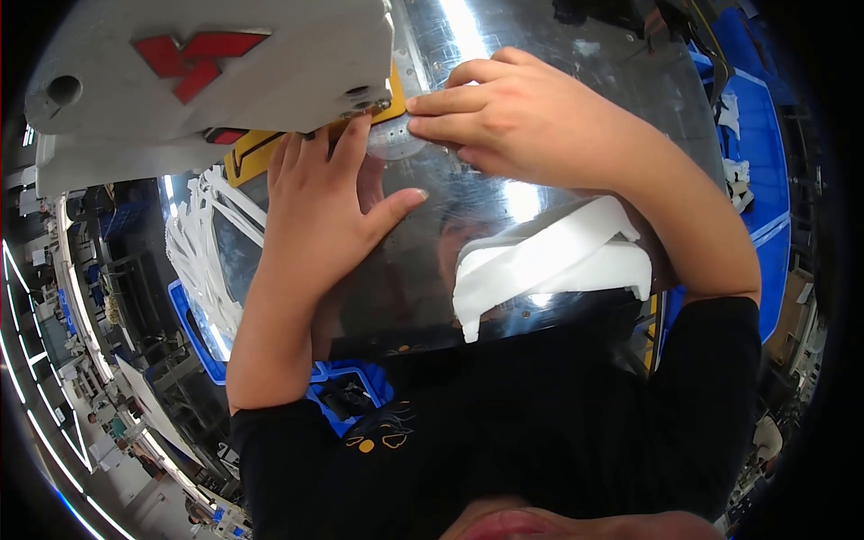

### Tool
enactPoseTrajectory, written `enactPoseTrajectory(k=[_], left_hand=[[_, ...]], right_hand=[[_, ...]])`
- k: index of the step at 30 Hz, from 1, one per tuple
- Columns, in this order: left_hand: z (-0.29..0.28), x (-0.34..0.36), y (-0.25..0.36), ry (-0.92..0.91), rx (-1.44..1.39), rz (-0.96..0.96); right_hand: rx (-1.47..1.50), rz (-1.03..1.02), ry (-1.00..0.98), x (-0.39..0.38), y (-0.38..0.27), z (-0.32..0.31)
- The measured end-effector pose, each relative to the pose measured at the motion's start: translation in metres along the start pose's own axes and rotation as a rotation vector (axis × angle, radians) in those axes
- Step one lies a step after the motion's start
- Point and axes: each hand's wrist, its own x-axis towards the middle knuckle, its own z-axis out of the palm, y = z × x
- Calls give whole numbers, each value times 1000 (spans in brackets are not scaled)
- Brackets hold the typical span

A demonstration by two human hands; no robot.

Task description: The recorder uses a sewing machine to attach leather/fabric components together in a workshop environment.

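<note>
The pale grey head of a large machine (297, 67), which looks like an industrial sewing machine, hangs over the upper left of the shiny metal table (396, 279). My left hand (328, 193) lies palm down at its lower edge, fingers spread and thumb pointing right. Its fingertips reach beneath the head, partly hidden, beside a yellow plate (252, 157). On the right, my right hand (508, 117) has its fingers stretched out, tips resting by a rounded metal plate (396, 139). No held thing shows in either hand. Two curved white pieces (549, 261) overlap near the table's front edge.
A heap of white strips (202, 243) lies at the table's left side. Blue bins stand around it: one at the right (765, 180) with white scraps in it, another below the front edge (373, 382) holding dark items.
</note>
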Motion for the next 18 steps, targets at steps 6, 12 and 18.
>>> enactPoseTrajectory(k=[6, 12, 18], left_hand=[[-5, -3, 1, -11, -8, 20], [-10, -6, 5, -26, 9, 20], [-19, -10, 9, -86, -31, 31]], right_hand=[[-1, -7, 11, 1, -1, -1], [33, -8, 35, 1, 0, 0], [105, -33, 65, 1, 1, -6]])
